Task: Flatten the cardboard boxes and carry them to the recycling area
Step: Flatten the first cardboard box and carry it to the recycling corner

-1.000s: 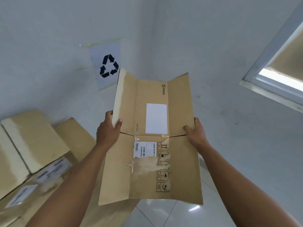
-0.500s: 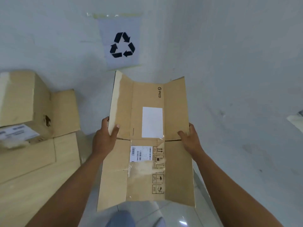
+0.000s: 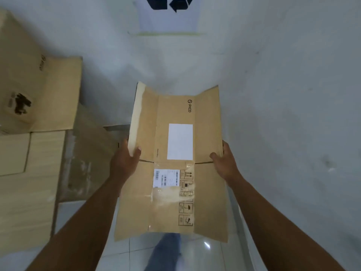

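A flattened brown cardboard box (image 3: 207, 192) with a white label, a barcode sticker and torn tape hangs in front of me, its flaps spread out. My left hand (image 3: 125, 163) grips its left edge at mid-height, thumb on the front face. My right hand (image 3: 224, 165) holds the right edge at the same height. A white sheet with a black recycling symbol (image 3: 170, 12) is taped to the wall straight ahead, above the box.
A pile of flattened cardboard (image 3: 29, 182) lies on the floor at the left, with an unflattened box (image 3: 19, 79) standing on it against the wall. White glossy floor tiles (image 3: 207, 255) show below. A leg in blue trousers (image 3: 166, 253) appears under the held box.
The view has tilted down and drawn nearer the wall; the recycling sign has slid to the top edge. The held box sits lower in view. Both hands keep the same grip.
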Tool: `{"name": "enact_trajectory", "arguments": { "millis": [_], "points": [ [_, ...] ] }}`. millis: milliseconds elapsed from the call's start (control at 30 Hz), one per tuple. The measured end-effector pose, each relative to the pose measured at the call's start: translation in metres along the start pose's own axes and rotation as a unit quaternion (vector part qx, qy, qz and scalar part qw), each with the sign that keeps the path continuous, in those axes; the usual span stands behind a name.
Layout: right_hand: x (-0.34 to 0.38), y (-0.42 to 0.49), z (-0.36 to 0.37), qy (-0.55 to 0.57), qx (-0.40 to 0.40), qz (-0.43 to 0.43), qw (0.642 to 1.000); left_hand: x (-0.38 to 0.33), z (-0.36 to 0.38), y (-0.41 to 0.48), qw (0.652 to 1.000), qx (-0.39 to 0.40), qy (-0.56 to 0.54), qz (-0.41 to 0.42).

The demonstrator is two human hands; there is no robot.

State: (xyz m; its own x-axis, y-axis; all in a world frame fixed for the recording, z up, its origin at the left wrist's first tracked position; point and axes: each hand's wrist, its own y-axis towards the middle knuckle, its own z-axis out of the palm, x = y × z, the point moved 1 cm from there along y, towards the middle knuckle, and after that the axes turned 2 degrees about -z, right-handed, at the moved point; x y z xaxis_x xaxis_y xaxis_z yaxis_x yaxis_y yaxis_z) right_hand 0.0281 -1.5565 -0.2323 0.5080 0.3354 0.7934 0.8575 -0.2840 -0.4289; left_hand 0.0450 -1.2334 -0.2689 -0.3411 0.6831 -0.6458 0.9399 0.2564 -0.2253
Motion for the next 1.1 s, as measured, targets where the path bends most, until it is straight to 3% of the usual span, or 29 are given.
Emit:
{"name": "enact_trajectory", "arguments": {
  "millis": [300,533,767,1100],
  "points": [
    [-0.110,0.131,0.056,-0.079,0.058,0.022,0.995,0.093,0.136,0.039,0.998,-0.002,0.023,-0.061],
    [-0.259,0.198,0.135,-0.070,0.049,0.009,0.996,0.196,0.260,0.073,0.994,0.003,0.016,-0.106],
    [-0.370,0.282,0.203,-0.048,0.032,-0.003,0.998,0.290,0.357,0.121,0.996,0.000,-0.012,-0.089],
    [-0.455,0.363,0.250,-0.029,0.014,-0.056,0.998,0.372,0.433,0.178,0.995,0.009,-0.071,-0.076]
  ]
}}
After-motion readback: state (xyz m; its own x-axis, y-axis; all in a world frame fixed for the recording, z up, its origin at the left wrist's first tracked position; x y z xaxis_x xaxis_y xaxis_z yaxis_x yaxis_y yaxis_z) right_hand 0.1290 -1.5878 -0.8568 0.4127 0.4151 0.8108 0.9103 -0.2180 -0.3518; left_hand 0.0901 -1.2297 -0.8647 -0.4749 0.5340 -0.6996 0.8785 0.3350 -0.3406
